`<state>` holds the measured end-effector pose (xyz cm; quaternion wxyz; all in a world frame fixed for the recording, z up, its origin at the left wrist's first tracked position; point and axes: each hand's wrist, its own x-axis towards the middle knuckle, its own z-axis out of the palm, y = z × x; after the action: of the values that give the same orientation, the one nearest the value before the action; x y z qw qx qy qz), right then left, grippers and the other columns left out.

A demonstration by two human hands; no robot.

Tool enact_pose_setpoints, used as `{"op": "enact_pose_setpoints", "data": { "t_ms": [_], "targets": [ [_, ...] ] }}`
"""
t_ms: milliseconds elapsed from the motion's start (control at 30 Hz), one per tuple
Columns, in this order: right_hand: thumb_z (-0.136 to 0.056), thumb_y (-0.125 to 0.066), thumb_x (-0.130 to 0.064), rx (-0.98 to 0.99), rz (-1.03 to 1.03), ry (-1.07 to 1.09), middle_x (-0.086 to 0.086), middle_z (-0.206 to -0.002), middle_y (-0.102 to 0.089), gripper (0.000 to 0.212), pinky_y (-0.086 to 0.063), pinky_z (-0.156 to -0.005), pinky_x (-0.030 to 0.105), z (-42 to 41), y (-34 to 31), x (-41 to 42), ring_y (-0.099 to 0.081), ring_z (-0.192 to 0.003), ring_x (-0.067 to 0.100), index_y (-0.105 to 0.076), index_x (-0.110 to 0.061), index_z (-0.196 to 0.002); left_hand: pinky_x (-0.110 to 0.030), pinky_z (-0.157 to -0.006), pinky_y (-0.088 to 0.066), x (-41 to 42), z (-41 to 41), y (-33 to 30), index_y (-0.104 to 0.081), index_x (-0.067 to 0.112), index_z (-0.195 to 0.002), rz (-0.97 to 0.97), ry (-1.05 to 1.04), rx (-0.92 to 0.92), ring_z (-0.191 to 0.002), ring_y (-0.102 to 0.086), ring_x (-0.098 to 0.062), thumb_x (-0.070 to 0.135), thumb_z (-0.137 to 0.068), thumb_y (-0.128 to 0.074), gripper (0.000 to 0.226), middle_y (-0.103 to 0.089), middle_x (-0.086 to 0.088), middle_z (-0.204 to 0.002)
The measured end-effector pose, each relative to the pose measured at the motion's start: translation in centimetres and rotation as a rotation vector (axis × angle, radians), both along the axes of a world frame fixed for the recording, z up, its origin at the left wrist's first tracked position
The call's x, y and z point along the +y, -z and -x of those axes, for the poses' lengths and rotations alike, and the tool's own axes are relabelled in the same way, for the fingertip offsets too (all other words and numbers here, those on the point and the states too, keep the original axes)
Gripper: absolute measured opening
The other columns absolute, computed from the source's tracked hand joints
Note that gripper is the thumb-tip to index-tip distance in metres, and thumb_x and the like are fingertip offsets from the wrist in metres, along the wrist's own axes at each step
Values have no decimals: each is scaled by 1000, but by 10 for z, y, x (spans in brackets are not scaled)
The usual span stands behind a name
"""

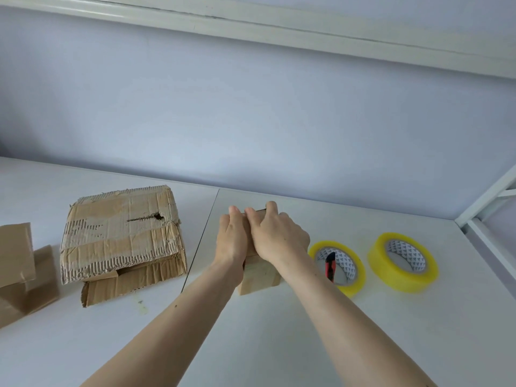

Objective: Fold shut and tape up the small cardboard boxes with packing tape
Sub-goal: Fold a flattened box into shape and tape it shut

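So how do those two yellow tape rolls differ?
The nearer tape roll has a red and black cutter standing in its core, while the farther tape roll has nothing in its core. The nearer one lies close to the right hand; the farther sits apart. Both lie flat on the white table, with patterned cores.

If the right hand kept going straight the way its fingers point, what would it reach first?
Past the small box that the right hand presses, only bare table, then probably the wall; depth is unclear.

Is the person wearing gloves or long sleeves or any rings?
No. The left hand and right hand are bare, with no gloves, and no rings or watch show. Both forearms are uncovered as far as the picture's bottom edge, so no sleeves appear.
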<state>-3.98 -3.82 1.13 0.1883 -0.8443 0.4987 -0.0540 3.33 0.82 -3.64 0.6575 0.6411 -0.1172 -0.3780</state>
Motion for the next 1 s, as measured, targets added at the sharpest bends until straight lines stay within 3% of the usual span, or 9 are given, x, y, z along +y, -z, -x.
{"op": "enact_pose_setpoints", "data": {
  "t_ms": [167,333,400,467,533,600,700,800,1000],
  "targets": [
    [-100,-31,-62,-142,41,43,11,-125,-59,58,-38,-78,40,5,-2,7,-60,-109,36,-35,-16,-136,-43,-84,-56,1,1,-3,-55,10,-116,-21,11,8,-99,-65,-26,60,-94,-30,61,-66,-11,-113],
    [-91,-51,-68,-518,-262,-74,-7,-125,-60,54,-45,-93,33,37,1,16,-56,-113,19,-45,-31,-131,-40,-88,-54,-1,-11,-16,-56,10,-118,-100,-19,99,-96,-65,-27,49,-105,-28,50,-67,-8,-106],
    [-87,-57,-68,-516,-114,-102,-13,-110,-66,52,-47,-87,29,38,3,17,-60,-105,14,-57,-29,-121,-35,-82,-51,8,-14,-32,-61,10,-112,-125,39,170,-89,-66,-26,56,-104,-29,55,-69,-8,-97],
    [-83,-53,-77,-448,44,-50,-12,-93,-71,58,-51,-82,33,31,-5,12,-64,-94,15,-67,-23,-101,-35,-83,-50,18,-11,-35,-58,20,-124,-83,87,164,-92,-66,-23,74,-97,-27,67,-69,-6,-105],
    [-81,-47,-82,-312,69,-2,-5,-72,-68,70,-49,-67,34,19,-16,3,-64,-79,21,-64,-15,-75,-41,-98,-49,33,2,-25,-48,44,-134,7,98,24,-116,-61,-19,89,-83,-28,71,-62,2,-129],
    [-79,-45,-86,-162,33,27,1,-66,-62,75,-39,-57,32,6,-20,-3,-61,-73,27,-53,-12,-65,-46,-108,-42,41,14,-13,-50,51,-127,63,138,-68,-129,-52,-12,90,-79,-36,63,-55,8,-137],
    [-85,-39,-83,-107,-31,46,5,-91,-68,75,-41,-67,34,-7,-8,-3,-63,-91,31,-56,-10,-85,-28,-91,-44,37,12,3,-51,28,-117,26,95,-88,-110,-55,-5,59,-102,-37,37,-58,5,-119],
    [-97,-27,-71,-100,-79,68,11,-117,-66,68,-37,-76,38,-10,9,4,-61,-110,34,-43,-12,-126,-33,-93,-44,26,0,9,-51,22,-116,-50,69,-119,-110,-54,-13,54,-104,-33,38,-58,3,-115],
    [-100,-25,-66,9,6,74,13,-108,-68,58,-39,-71,37,-14,26,4,-65,-101,34,-42,-12,-112,-37,-90,-50,9,-4,19,-50,12,-121,-64,73,-20,-104,-59,-16,51,-105,-35,44,-59,-1,-109]
  ]
}}
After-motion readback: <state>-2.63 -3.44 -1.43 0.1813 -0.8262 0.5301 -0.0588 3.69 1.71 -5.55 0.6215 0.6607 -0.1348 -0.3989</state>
